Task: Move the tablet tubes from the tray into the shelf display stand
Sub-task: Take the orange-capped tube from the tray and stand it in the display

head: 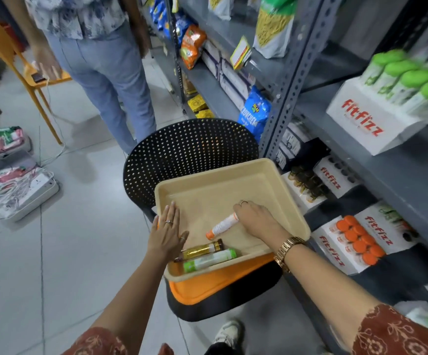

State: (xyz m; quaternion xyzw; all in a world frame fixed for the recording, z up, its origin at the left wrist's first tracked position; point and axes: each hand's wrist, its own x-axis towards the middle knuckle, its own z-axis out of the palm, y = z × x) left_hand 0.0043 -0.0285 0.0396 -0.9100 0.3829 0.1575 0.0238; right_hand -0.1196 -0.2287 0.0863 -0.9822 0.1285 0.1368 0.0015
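Head view: right hand [255, 219] fingers pinching orange-capped tube [222, 226] in tray [287, 201]; left hand [168, 230] fingers pressed together, flat on tray rim, likely steadying it on chair [189, 152].

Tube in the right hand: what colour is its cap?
Orange, on a white tube; head view, held by the right hand.

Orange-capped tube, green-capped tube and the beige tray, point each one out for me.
orange-capped tube [222, 224], head view, on its white body below the right hand.
green-capped tube [209, 260], head view, on the middle of its body.
beige tray [215, 175], head view, on its far rim.
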